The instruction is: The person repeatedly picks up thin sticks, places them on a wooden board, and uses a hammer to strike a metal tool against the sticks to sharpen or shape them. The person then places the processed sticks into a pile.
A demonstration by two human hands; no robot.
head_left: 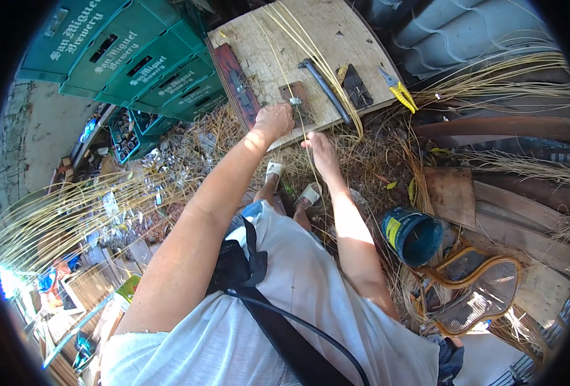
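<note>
A worn wooden board (336, 38) lies ahead of me with a small metal fitting (295, 101) on a dark block at its near edge. My left hand (274, 119) is closed around thin pale rattan strands (298, 38) right at that fitting. My right hand (320, 151) sits just below the board's edge, pinching a strand that runs down from the fitting. A grey metal bar (327, 90) and yellow-handled pliers (397, 90) rest on the board to the right.
Stacked green plastic crates (130, 58) stand at the left. Bundles of rattan (60, 212) spread over the littered ground. A blue bucket (413, 237), a woven chair frame (478, 289) and timber planks (510, 206) are at the right.
</note>
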